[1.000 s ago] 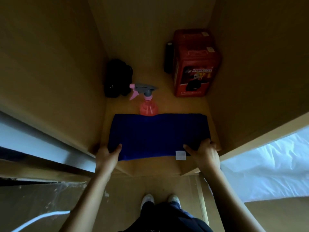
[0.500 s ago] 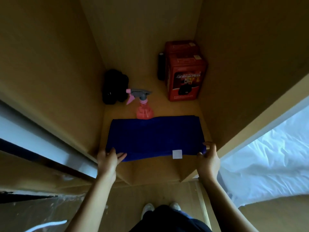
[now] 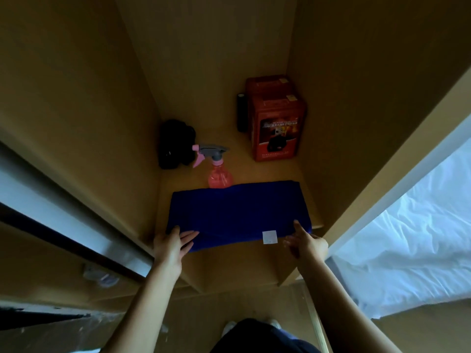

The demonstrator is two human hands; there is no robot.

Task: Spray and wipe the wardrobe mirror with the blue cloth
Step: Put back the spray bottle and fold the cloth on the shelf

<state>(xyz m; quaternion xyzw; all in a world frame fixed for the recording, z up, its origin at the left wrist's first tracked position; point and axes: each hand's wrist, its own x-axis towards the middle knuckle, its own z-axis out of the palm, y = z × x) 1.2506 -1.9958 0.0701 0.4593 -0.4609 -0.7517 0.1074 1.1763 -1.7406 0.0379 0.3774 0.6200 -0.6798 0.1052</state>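
Blue cloth [image 3: 237, 215] white tag blank | red box [image 3: 276, 121] print unreadable | both hands' fingers straight, apart

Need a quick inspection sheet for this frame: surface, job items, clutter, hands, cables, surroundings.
Surface: wooden wardrobe shelf, dimly lit.
Job's things: blue cloth folded flat at the shelf front, white tag on its near edge; pink spray bottle upright behind it, touching or just behind its far edge. Mirror: nothing seen.
Clutter: red box at back right, dark cylinder beside it; black object at back left.
Hands: left hand with straight fingers on the cloth's near left corner; right hand, fingers extended, at the near right corner, blurred.
Cables: nothing seen.
Surroundings: white bedding right; sliding door track left.
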